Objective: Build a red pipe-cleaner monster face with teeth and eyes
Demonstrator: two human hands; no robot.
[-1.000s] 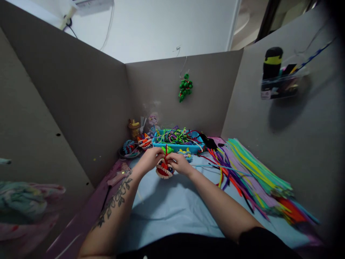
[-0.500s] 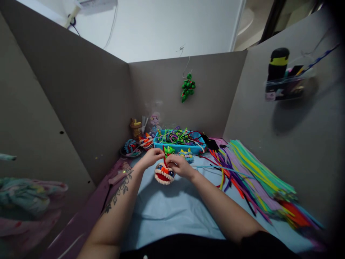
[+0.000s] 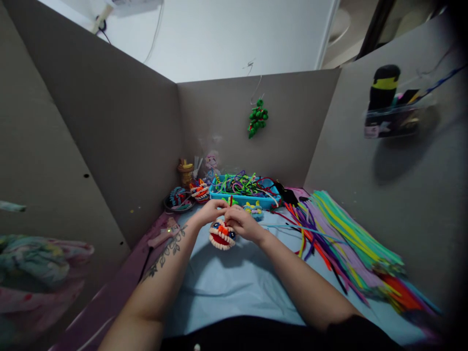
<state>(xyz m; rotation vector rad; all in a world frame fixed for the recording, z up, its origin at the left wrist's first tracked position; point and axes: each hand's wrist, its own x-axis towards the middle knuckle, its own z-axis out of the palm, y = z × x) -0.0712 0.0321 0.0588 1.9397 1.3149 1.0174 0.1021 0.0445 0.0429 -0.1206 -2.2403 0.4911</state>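
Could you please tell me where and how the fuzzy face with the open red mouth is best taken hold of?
Probably by the pale, bumpy lower-left rim, coming from the near left side: the face is rounded, its mouth opens toward the camera, and that edge is bare, while the right hand covers its upper right and the left hand is near its top.

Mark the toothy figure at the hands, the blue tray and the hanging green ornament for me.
Toothy figure [image 3: 222, 236]: head view, middle of its face.
Blue tray [image 3: 244, 200]: head view, its front wall.
Green ornament [image 3: 258, 117]: head view, middle of its cluster.
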